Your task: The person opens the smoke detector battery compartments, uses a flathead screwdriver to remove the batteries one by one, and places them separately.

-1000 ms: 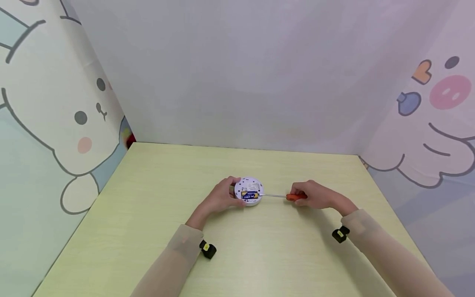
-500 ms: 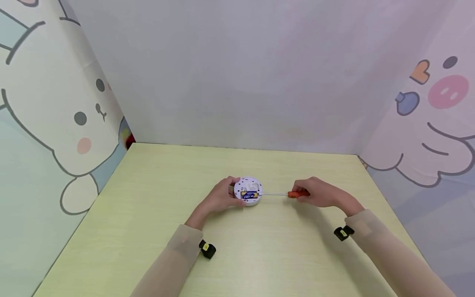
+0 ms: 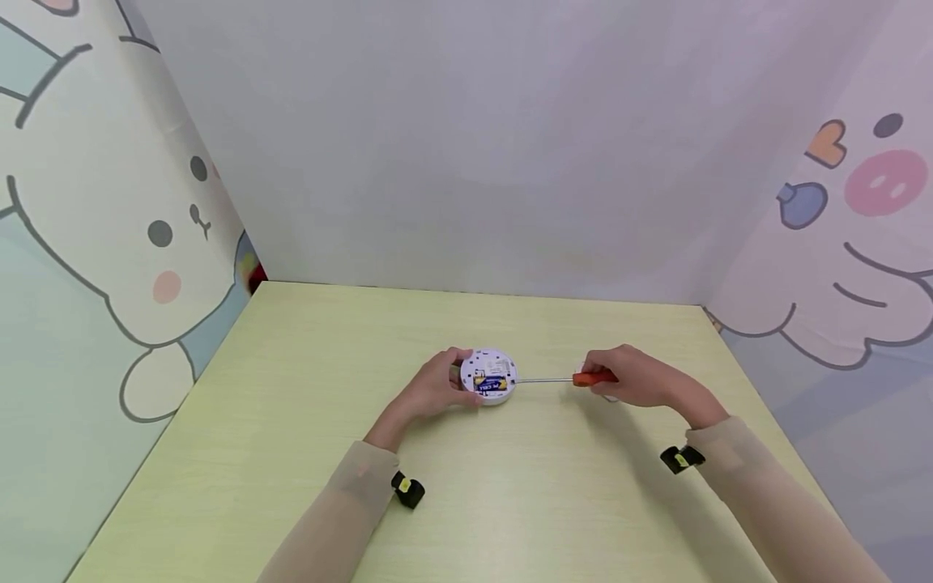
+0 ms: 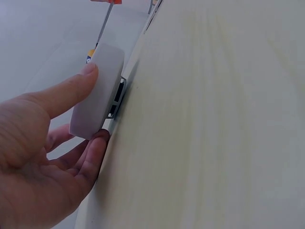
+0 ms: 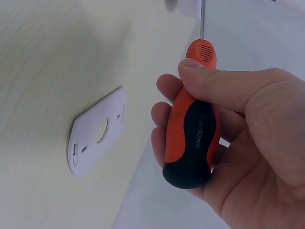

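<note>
A person's left hand (image 3: 433, 385) grips a round white battery-powered device (image 3: 485, 365) from its left side, thumb and fingers clamped on its rim, above a pale wood-grain table (image 3: 547, 486). The device's perforated back faces up, a blue-and-yellow battery (image 3: 490, 383) showing in it; a gray bracket (image 4: 117, 99) protrudes from its underside. To the device's right, the right hand (image 3: 637, 379) is closed around the orange-and-black handle (image 5: 198, 126) of a screwdriver (image 3: 545, 380), thumb along the grip. The metal shaft points left to the device's right edge; whether the tip touches cannot be told. Also right of the device, a slotted white mounting plate (image 5: 89, 136) with a round central hole lies on the table, mostly hidden by the right hand in the head view.
</note>
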`<state>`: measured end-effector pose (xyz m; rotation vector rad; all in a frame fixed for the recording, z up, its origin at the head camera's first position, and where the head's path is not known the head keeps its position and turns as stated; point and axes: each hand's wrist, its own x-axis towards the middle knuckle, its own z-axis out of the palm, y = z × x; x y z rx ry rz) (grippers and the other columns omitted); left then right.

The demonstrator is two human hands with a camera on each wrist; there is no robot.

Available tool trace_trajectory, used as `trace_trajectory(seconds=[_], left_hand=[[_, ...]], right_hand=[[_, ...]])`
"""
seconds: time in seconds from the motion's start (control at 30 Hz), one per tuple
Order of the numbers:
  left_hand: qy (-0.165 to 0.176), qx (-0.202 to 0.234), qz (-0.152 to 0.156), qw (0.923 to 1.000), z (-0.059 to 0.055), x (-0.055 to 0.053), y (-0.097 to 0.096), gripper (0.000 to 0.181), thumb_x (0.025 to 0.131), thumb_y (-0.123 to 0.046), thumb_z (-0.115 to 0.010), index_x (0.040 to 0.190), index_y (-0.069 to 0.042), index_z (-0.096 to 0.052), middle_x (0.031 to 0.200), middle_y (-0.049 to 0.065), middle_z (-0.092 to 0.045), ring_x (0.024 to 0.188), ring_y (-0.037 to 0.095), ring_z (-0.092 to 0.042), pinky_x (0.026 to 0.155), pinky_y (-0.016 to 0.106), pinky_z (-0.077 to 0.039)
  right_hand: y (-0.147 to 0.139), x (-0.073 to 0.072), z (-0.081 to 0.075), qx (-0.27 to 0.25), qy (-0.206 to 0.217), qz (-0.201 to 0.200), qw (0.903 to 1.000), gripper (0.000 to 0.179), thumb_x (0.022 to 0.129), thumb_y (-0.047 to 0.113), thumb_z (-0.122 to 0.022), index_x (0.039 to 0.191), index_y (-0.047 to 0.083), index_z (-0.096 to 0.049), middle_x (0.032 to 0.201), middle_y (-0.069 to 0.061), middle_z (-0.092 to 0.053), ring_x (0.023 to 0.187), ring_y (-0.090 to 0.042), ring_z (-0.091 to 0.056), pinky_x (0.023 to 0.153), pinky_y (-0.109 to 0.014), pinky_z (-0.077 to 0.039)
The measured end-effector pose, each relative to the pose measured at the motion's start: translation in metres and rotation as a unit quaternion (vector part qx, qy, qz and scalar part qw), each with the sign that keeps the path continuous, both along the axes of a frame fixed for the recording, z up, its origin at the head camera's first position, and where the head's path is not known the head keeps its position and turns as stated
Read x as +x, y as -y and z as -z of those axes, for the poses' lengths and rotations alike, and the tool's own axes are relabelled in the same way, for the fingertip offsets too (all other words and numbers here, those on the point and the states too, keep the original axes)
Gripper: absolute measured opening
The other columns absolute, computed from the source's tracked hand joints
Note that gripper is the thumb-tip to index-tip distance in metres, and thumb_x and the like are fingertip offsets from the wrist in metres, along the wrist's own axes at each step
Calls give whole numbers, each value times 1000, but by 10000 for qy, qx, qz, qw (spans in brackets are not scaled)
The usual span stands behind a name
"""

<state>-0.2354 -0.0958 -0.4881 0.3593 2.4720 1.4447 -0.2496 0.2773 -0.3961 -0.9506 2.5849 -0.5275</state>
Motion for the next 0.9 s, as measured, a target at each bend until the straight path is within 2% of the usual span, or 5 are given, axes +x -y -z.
trace_trajectory(seconds=[0.2,0.4,0.53,0.73,0.9], left_hand=[[25,-64,7,10000,-1,0,3,89,83,-25,-94,158,-15,-48,137,8,-62,104,18,-66,95,38,-58],[62,-126,-28,9999,-3,2,9,91,83,-25,-95,159,-18,-46,138,7,-60,105,19,-66,96,39,-57],[82,-112,-37,9999,-3,2,10,92,83,-25,-94,160,-19,-45,139,8,-60,105,19,-66,97,39,-57],[77,-15,-66,9999,-2,1,11,93,82,-23,-95,160,-18,-44,140,8,-59,106,19,-67,97,39,-58],[141,90,-97,9998,-2,2,11,94,81,-22,-96,158,-13,-43,143,10,-59,108,20,-68,100,41,-57]], right_hand=[[2,6,-15,28,-92,239,9997,14,100,5,-72,110,14,-71,92,6,-70,74,-7,-58,71,-28,-50],[16,15,-41,105,-508,744,9959,15,97,4,-73,110,12,-72,98,2,-72,79,-13,-60,72,-33,-52],[22,19,-50,-32,-759,1005,9920,17,96,1,-72,110,10,-72,100,0,-74,80,-14,-61,73,-33,-52],[30,26,-51,-404,-762,1201,9890,16,97,2,-71,110,11,-74,98,0,-73,77,-15,-59,70,-32,-50],[34,30,-38,-546,-767,1319,9868,12,99,4,-72,109,11,-74,93,2,-72,74,-14,-58,70,-31,-50]])
